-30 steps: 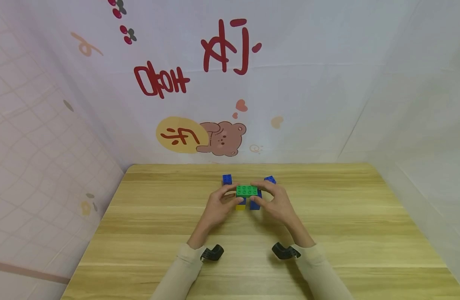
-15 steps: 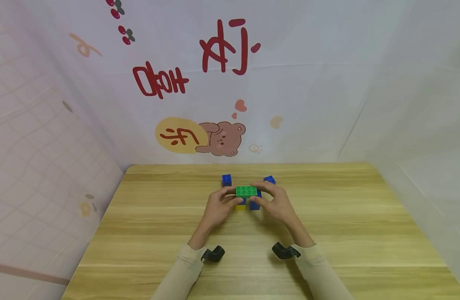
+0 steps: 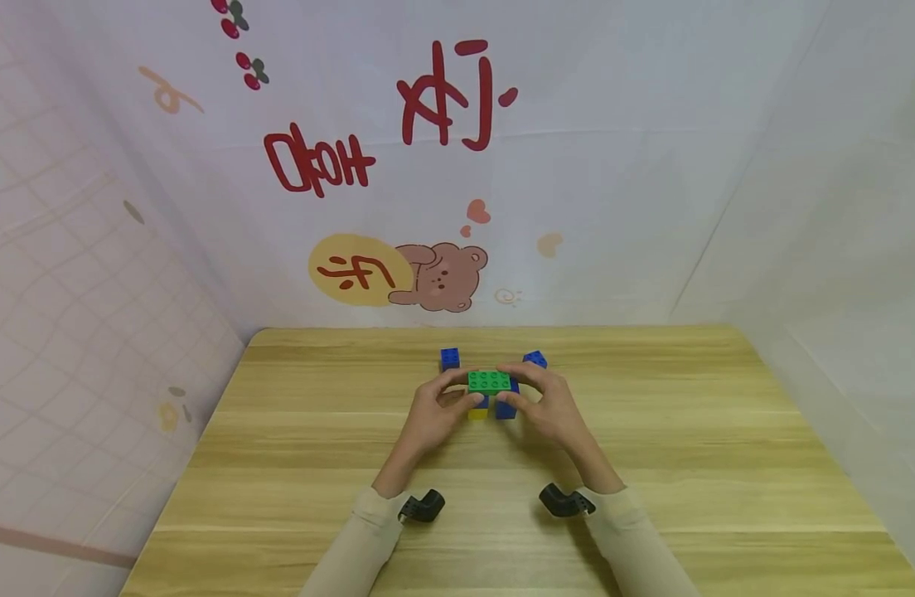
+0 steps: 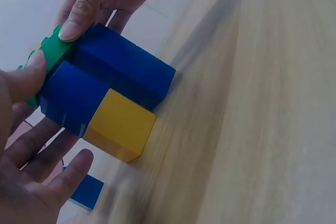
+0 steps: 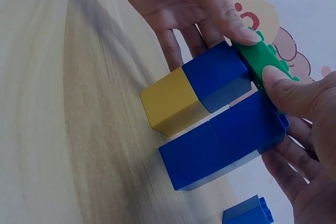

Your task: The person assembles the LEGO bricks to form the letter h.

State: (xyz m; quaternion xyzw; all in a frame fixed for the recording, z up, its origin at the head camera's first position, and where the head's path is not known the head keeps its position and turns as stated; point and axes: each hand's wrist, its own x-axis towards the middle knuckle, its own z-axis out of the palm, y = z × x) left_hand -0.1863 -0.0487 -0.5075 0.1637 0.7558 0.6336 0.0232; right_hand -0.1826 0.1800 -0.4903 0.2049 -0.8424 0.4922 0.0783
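A green toy building brick point(image 3: 490, 381) with two rows of studs lies across the tops of two short stacks, bridging them. The left stack has a blue brick point(image 5: 218, 74) above a yellow brick point(image 5: 170, 100); in the right one, a blue upper brick point(image 5: 249, 127) tops a blue lower brick point(image 5: 194, 156). My left hand point(image 3: 437, 411) pinches the green brick's left end, thumb on the near side. At the right end, my right hand point(image 3: 553, 404) grips it likewise. Part of a blue stud shows beside the green brick in the right wrist view.
Behind the hands stand two loose blue bricks, one at the back left point(image 3: 450, 358) and one at the back right point(image 3: 535, 358). The wooden table point(image 3: 487, 547) ends at a white printed backdrop point(image 3: 614, 207).
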